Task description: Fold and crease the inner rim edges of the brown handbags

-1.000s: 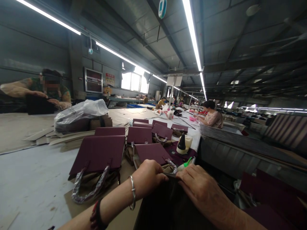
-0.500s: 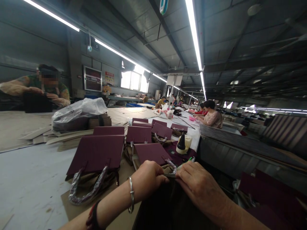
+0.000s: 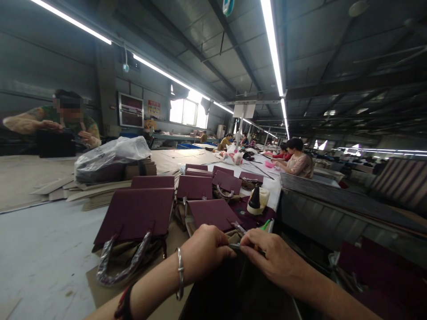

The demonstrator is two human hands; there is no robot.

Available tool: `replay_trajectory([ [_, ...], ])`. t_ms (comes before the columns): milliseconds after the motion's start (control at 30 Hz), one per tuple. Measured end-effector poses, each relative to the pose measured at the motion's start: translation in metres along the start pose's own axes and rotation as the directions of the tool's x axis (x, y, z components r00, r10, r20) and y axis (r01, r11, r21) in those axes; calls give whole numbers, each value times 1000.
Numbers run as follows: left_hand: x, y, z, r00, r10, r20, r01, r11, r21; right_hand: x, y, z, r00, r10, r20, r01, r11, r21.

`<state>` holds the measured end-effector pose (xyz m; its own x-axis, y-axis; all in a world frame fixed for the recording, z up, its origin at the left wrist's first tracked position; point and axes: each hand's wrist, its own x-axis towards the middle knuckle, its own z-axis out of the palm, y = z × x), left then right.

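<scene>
My left hand [image 3: 207,248], wearing a silver bangle and a dark red cord on the wrist, pinches the top edge of a dark piece of material [image 3: 236,289]. My right hand [image 3: 271,254] grips the same edge a short way to the right, thumb and fingers closed on it. The material hangs down towards me, its lower part deep in shadow. Just beyond my hands lies a maroon handbag [image 3: 208,214] with its flap up. To the left is a larger maroon handbag [image 3: 135,212], its handle [image 3: 125,266] wrapped in clear plastic.
More maroon handbags [image 3: 194,186] stand behind. A cream pot [image 3: 264,200] with a black cone [image 3: 255,198] and a green-tipped tool [image 3: 266,225] are near my right hand. Plastic-covered goods [image 3: 111,155] and cardboard sheets [image 3: 103,195] lie left. A co-worker [image 3: 68,115] sits across the table.
My right hand has turned and shifted slightly left along the edge, its fingers now more pinched. My left hand keeps its hold. The view has swung slightly left.
</scene>
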<state>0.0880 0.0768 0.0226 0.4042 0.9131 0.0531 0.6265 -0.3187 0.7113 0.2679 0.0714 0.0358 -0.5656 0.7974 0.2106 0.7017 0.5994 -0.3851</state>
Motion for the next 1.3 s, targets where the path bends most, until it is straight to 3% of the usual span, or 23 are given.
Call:
replay_trajectory([
  [300, 0, 2, 0, 1000, 2, -7, -2, 1000, -1, 18, 7, 6, 1000, 25, -5, -25, 997, -73],
  [567, 1, 1, 0, 1000, -16, 8, 16, 1000, -15, 6, 1, -3, 995, -49, 82, 37, 989, 146],
  [933, 0, 1, 2, 1000, 3, 5, -3, 1000, -10, 17, 2, 5, 999, 31, 10, -30, 995, -95],
  [1100, -1, 6, 1, 1000, -2, -23, 3, 999, 41, 5, 6, 2, 998, 54, -21, -54, 998, 11],
  [1300, -1, 8, 2, 999, 30, -11, -29, 995, 92, -15, 6, -8, 994, 63, 84, -73, 991, 115],
])
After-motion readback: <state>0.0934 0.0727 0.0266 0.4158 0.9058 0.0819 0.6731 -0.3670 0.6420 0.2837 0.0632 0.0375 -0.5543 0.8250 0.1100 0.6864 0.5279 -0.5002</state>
